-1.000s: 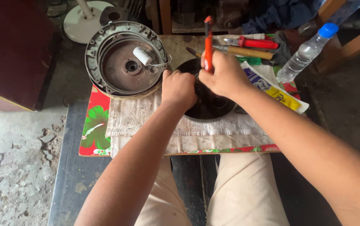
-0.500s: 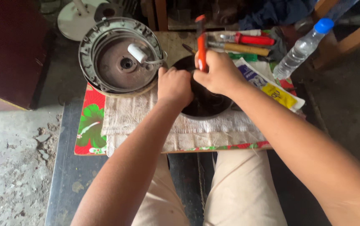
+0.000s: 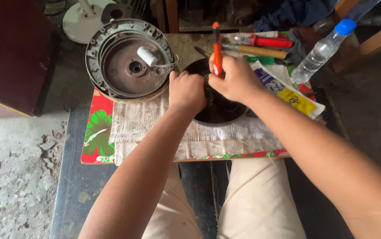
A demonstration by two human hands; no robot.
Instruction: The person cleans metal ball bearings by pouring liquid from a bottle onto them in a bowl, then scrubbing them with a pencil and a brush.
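A dark round motor part (image 3: 219,113) lies on a beige cloth (image 3: 155,128) over a small board with a red flowered cover. My left hand (image 3: 186,90) is closed on the part's left edge. My right hand (image 3: 234,79) grips an orange-handled tool (image 3: 217,53) held upright over the part's top; its tip is hidden behind my fingers. Both hands cover most of the part.
A grey round metal housing (image 3: 111,53) with a white cylinder (image 3: 147,56) and wire inside stands at the left. Behind are a red-handled tool (image 3: 268,42), a wooden-handled tool (image 3: 257,52), a plastic bottle (image 3: 323,51) and a printed packet (image 3: 288,90). My knees are below.
Both hands stay on the dark part with the orange tool. The view has shifted slightly, and the tool stands a little more upright.
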